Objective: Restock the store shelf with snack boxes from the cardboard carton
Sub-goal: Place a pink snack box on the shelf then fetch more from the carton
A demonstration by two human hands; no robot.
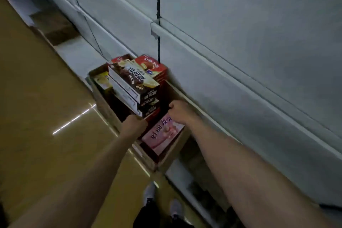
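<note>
An open cardboard carton (pixel 103 103) stands on the floor against the shelf base, full of snack boxes. A stack of dark brown chocolate-pie boxes (pixel 133 83) rises from its middle. Red boxes (pixel 153 66) lie at the far end, a pink box (pixel 162 135) at the near end, a yellow box (pixel 101 80) at the left. My left hand (pixel 134 123) is closed at the near bottom corner of the brown stack. My right hand (pixel 178 111) is closed at the stack's right side, above the pink box. My fingers are hidden under the stack.
White store shelves (pixel 240 61) run along the right, their boards bare in this view. A glossy tan floor (pixel 46 98) lies to the left. A second brown carton (pixel 55 29) sits further down the aisle. My shoes (pixel 162 201) are at the bottom of the view.
</note>
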